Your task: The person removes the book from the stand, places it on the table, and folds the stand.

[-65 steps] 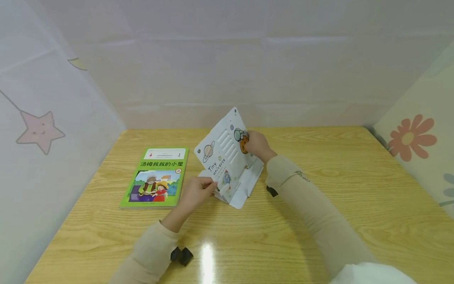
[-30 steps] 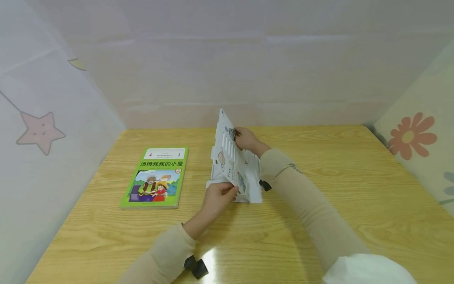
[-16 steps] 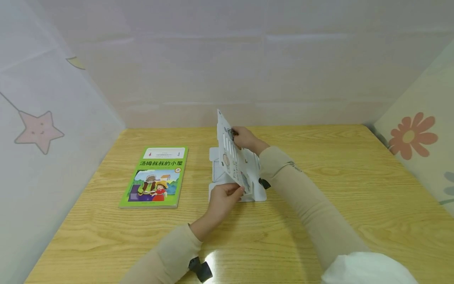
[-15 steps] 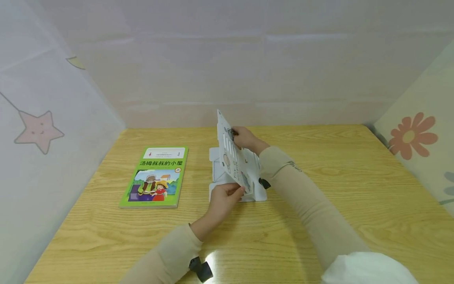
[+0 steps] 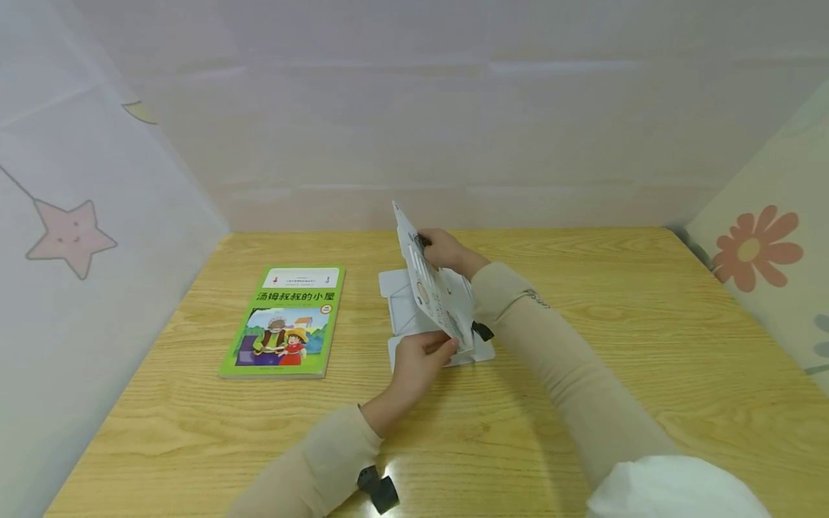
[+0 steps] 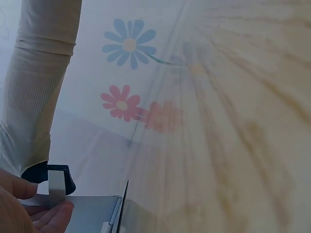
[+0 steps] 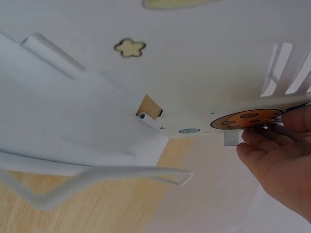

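Observation:
A white book stand (image 5: 406, 311) with a space print sits on the table in the head view, its slotted back panel raised and seen nearly edge-on. My left hand (image 5: 414, 365) pinches the panel's near lower edge between thumb and fingers. On the far side, my right hand (image 5: 447, 250) grips the panel's edge, with the thumb on the printed face. In the right wrist view, that hand (image 7: 282, 158) holds beside an orange planet print, and a bent white wire arm (image 7: 112, 174) crosses below the panel. The left wrist view shows my left fingers (image 6: 53, 218) by a small light tab.
A green-covered picture book (image 5: 278, 324) lies flat on the wooden table (image 5: 615, 302), left of the stand. Pale printed sheeting (image 5: 363, 129) rises behind the table and along both sides. Small black devices (image 5: 378, 489) sit at the wrists.
The stand has turned from facing me to nearly edge-on, exposing more of its base on the left. My left hand has moved right with it; lately the base has rotated slightly.

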`<state>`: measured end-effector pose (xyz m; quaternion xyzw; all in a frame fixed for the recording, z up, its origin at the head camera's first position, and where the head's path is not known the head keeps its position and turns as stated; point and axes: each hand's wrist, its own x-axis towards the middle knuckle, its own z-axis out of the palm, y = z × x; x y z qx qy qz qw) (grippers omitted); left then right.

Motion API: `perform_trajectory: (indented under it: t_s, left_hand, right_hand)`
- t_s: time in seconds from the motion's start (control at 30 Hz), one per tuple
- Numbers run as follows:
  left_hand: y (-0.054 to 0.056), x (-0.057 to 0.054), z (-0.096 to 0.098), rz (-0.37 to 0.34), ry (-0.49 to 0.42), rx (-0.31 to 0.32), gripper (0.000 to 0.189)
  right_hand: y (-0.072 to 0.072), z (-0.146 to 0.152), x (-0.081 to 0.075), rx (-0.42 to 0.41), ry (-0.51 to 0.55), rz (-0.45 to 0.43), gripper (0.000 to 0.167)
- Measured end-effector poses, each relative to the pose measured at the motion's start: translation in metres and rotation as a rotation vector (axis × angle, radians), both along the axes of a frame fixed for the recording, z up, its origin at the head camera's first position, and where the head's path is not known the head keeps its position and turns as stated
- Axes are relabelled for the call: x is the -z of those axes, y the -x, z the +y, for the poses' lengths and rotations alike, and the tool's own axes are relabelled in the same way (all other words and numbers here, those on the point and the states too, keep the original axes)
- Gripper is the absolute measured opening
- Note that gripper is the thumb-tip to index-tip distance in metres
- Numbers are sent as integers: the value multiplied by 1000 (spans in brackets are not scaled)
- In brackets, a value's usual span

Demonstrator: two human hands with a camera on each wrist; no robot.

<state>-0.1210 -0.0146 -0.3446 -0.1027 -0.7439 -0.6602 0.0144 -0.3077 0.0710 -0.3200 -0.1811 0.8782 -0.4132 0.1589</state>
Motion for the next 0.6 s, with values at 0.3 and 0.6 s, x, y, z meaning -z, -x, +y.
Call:
perform_trajectory:
  t_s: [0.3, 0.6]
  left_hand:
    - [1, -2, 7, -3, 37, -20, 18]
    - [12, 17, 11, 6, 43, -24, 19]
  right_hand:
    - [3, 3, 1, -52, 28, -16, 54]
    - [4, 6, 0, -98, 30, 0, 49]
